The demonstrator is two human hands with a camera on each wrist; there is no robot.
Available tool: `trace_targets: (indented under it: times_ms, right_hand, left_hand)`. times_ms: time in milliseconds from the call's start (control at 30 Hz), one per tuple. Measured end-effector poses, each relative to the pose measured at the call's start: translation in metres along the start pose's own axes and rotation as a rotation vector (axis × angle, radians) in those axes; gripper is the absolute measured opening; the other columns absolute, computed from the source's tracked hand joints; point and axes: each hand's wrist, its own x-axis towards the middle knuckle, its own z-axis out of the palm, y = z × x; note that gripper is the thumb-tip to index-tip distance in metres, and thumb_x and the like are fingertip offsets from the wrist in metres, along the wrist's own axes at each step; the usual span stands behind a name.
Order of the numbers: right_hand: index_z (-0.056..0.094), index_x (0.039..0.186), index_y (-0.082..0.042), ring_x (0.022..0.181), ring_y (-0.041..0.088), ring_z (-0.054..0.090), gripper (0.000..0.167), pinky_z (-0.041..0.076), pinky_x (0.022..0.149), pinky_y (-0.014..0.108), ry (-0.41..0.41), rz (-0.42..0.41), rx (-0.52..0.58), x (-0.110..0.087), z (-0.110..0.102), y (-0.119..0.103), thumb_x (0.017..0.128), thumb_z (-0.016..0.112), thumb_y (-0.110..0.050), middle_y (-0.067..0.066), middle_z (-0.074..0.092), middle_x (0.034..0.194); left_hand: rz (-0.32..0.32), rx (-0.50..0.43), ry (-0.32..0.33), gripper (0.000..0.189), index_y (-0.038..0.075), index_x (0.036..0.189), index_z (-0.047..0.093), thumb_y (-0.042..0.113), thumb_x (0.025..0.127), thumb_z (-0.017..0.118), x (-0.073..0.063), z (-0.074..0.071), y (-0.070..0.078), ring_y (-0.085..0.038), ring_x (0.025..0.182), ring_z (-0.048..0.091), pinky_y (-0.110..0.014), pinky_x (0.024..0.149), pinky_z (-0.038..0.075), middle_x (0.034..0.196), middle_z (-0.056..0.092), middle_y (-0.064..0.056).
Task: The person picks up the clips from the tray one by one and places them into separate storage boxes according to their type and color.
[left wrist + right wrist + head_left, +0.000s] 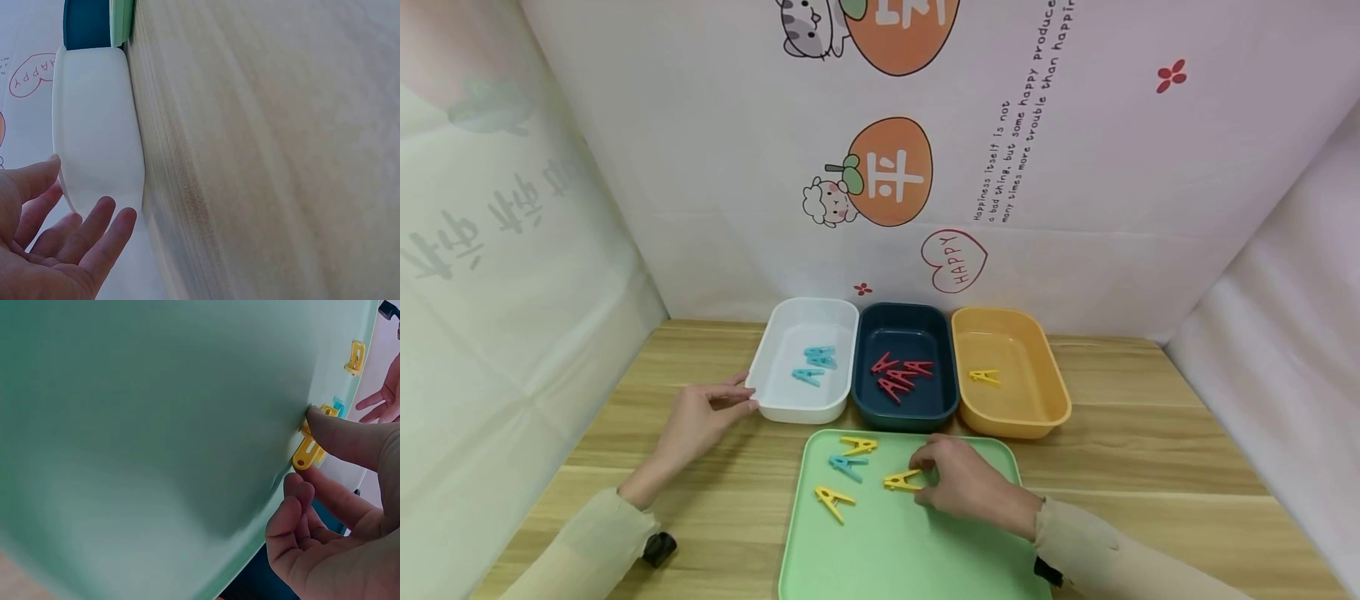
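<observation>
My right hand (958, 485) is over the green tray (880, 558), thumb and index finger around a yellow clothespin (901, 481) and pinching it. In the right wrist view the same clothespin (306, 450) shows between thumb and index finger, the other fingers curled. Left of it on the tray lie two more yellow clothespins (835, 502) and a blue clothespin (848, 465). My left hand (696, 422) touches the left side of the white bin (801, 414); in the left wrist view its fingers (100, 231) are loosely extended against the bin's end.
Behind the tray, the white bin holds three blue clothespins (808, 377). Beside it, a dark blue bin (902, 421) holds several red clothespins (891, 387), and a yellow bin (1015, 427) holds one yellow clothespin (984, 377). A printed cloth (722, 167) hangs behind the wooden table (1150, 450).
</observation>
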Motion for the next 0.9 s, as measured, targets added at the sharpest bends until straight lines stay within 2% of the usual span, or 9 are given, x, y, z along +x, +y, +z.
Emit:
trace_targets:
  times_ms: [300,567,900]
  right_hand:
    - [0.082,0.106,-0.008,0.086,0.015,0.058,0.027,0.053,0.078,0.04,0.032,-0.001,0.011,-0.007,-0.001,0.004,0.08,0.091,-0.007,-0.005,0.066,0.095]
    - [0.082,0.108,-0.011,0.074,0.014,0.056,0.029,0.049,0.065,0.032,0.077,0.055,0.086,-0.015,-0.005,0.006,0.081,0.09,-0.005,-0.004,0.075,0.102]
    - [0.081,0.108,-0.009,0.07,0.012,0.055,0.029,0.047,0.062,0.029,0.12,0.005,0.097,-0.02,-0.004,0.012,0.081,0.089,-0.004,-0.002,0.076,0.101]
  left_hand:
    - [0.013,0.007,0.001,0.02,-0.003,0.106,0.081,0.009,0.091,0.085,0.0,0.0,-0.001,-0.036,0.114,0.071,-0.015,0.078,0.055,0.134,0.068,-0.018]
    - [0.012,0.005,-0.002,0.019,-0.003,0.106,0.081,0.009,0.092,0.085,-0.001,-0.002,0.0,-0.036,0.116,0.07,-0.015,0.078,0.055,0.135,0.067,-0.018]
    - [0.013,0.021,0.004,0.019,-0.001,0.106,0.082,0.011,0.091,0.085,-0.001,-0.001,0.0,-0.036,0.114,0.072,-0.016,0.077,0.055,0.134,0.068,-0.017]
